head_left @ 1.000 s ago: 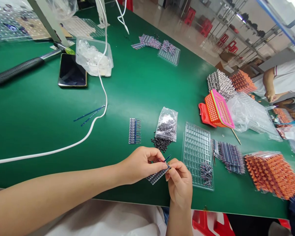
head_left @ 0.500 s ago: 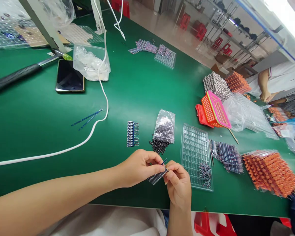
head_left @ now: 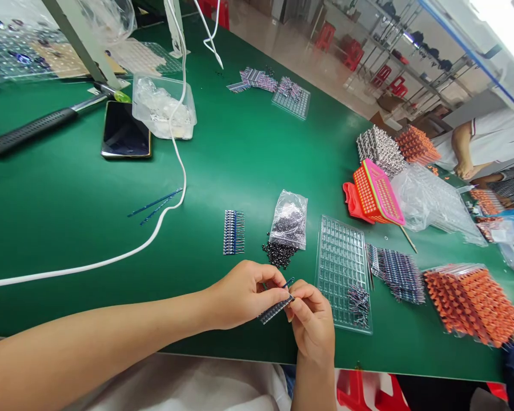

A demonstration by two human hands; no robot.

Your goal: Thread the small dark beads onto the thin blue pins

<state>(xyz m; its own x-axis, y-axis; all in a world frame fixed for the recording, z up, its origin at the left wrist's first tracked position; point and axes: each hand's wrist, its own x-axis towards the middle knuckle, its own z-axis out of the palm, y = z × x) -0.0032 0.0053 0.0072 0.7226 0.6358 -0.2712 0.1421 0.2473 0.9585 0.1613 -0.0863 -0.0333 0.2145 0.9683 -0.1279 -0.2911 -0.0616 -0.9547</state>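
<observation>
My left hand [head_left: 242,297] is closed round a dark ribbed strip [head_left: 274,311], thumb and forefinger pinching it near its right end. A short blue stick-like piece [head_left: 288,282] shows above those fingertips. Against the same end, my right hand [head_left: 312,319] has its thumb and fingers pressed together; whatever lies between them is too small to make out. Just beyond the hands is a pile of small dark beads [head_left: 279,255] at the mouth of a clear plastic bag [head_left: 289,214]. To its left lies a row of blue-and-silver pins [head_left: 233,232].
Right of my hands lies a clear compartment tray [head_left: 340,245] with loose pieces [head_left: 358,305], beside stacked dark strips [head_left: 397,274] and orange bundles [head_left: 471,302]. A white cable [head_left: 154,237] crosses the left side, near a phone [head_left: 126,130] and hammer [head_left: 34,131]. Other people sit at the right.
The view has shifted slightly. Both hands stay together at the strip's end, with only a very small change in the angle of the strip and the blue piece.
</observation>
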